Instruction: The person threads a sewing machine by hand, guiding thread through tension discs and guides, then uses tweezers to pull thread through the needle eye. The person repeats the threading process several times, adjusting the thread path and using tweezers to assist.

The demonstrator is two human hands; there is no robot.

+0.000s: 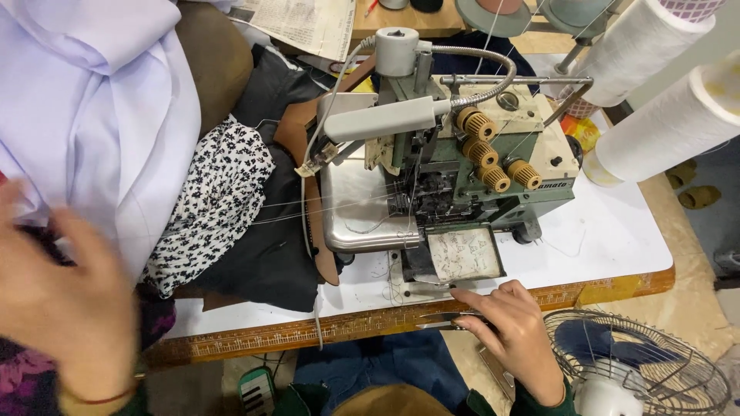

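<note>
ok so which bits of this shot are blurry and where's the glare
Head view: the left hand is smeared by motion blur, close to the lens; the right hand on the snips at the table edge is sharp, as is the sewing machine. Glare whitens the thread cones at top right, and the machine's steel plate shows a soft sheen.

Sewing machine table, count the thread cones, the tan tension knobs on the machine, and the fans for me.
White thread cones: 2
Tan tension knobs: 4
Fans: 1
Total: 7
</note>
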